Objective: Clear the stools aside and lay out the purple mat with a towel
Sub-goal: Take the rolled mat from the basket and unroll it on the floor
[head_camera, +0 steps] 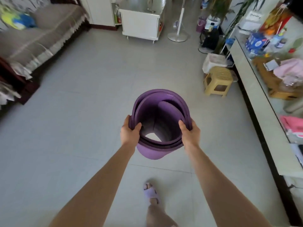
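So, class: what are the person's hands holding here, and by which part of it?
The rolled purple mat, held upright. The left hand and the right hand each grip opposite sides of its open top rim, thumbs inside the roll.

The fingers of both hands, left [130,131] and right [190,133], are hidden behind the wall of the rolled purple mat [161,122], whose lower end is out of sight. The counter [255,89] runs off the right edge, its clutter blurred. The sofa [41,38] is cut by the left edge. Only one slippered foot [150,192] shows.
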`<state>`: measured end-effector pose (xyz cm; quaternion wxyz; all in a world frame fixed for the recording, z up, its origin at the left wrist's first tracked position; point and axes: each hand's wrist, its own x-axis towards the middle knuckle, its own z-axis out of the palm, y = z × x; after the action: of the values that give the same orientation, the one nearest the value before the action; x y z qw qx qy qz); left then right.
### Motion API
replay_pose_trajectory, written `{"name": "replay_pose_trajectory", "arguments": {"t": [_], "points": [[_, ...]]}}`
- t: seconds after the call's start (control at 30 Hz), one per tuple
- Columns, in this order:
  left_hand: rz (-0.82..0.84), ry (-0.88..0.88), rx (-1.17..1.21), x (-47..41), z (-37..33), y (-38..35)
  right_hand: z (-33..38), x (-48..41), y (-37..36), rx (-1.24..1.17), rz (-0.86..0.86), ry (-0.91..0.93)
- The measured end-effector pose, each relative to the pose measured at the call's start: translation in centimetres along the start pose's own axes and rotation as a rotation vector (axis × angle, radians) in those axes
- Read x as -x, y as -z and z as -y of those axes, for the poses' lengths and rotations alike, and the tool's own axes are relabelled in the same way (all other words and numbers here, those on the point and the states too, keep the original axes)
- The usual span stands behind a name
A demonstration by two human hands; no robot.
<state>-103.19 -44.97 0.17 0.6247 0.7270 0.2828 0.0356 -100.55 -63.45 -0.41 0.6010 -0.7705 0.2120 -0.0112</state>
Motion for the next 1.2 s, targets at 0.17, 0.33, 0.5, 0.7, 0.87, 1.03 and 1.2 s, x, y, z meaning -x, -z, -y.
{"name": "replay_pose_trajectory", "arguments": {"t": [0.17,0.33,0.5,0.7,0.87,1.03,1.2], "points": [[-0.040,0.039,0.021,-10.5,-0.9,3.8,3.1,-5.2,-10.1,0.021,0.054,0.016],[-0.049,0.058,-0.006,-21.8,-3.2,6.9,6.2,-11.5,-20.5,-0.039,0.059,-0.047],[-0.018,0.052,-0.080,-32.2,-6.8,9.1,9.9,-16.1,-28.2,-0.068,0.020,-0.089],[0.058,0.012,-0.102,-42.4,-9.9,10.2,13.2,-21.1,-35.1,-0.105,-0.074,-0.116],[0.192,-0.047,-0.138,-53.0,-12.0,11.0,15.8,-25.8,-42.3,-0.149,-0.221,-0.126],[0.427,-0.096,-0.268,-63.8,-14.3,11.5,17.4,-28.6,-49.5,-0.243,-0.431,-0.226],[0.602,-0.147,-0.376,-70.6,-16.4,9.9,18.8,-30.4,-53.6,-0.296,-0.609,-0.293]]}}
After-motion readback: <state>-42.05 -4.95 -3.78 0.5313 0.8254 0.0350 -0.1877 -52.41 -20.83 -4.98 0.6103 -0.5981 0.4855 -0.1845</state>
